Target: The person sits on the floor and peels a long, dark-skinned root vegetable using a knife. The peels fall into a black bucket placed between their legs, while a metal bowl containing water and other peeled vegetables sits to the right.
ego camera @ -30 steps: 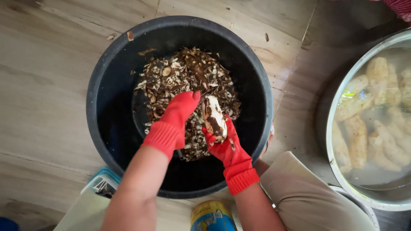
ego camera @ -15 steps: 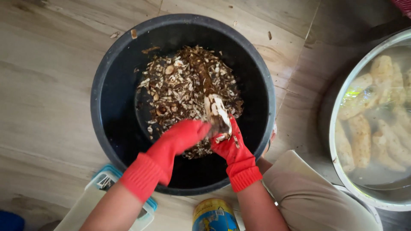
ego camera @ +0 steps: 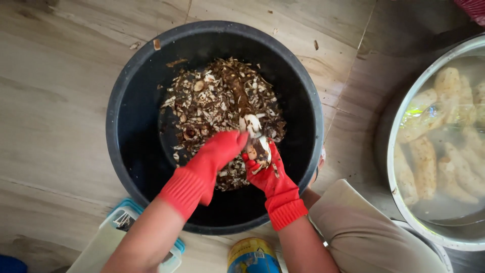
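Observation:
Both my hands wear red rubber gloves and work over a black round tub [ego camera: 136,106] holding a heap of brown and white peelings [ego camera: 212,101]. My right hand [ego camera: 265,169] grips a partly peeled pale root [ego camera: 254,132] that points up over the heap. My left hand [ego camera: 220,151] presses against the root's lower end from the left; whether it holds a tool is hidden.
A metal basin [ego camera: 404,202] at the right holds water and several peeled pale roots [ego camera: 427,167]. A clear plastic box with a blue rim [ego camera: 116,232] and a yellow-blue can [ego camera: 250,255] sit near my knees. My beige trouser leg [ego camera: 369,232] is at the lower right. Floor is wood-look tile.
My left hand has slid down and to the right along the root while my left forearm swung lower left. The root has tilted a little and more pale flesh shows.

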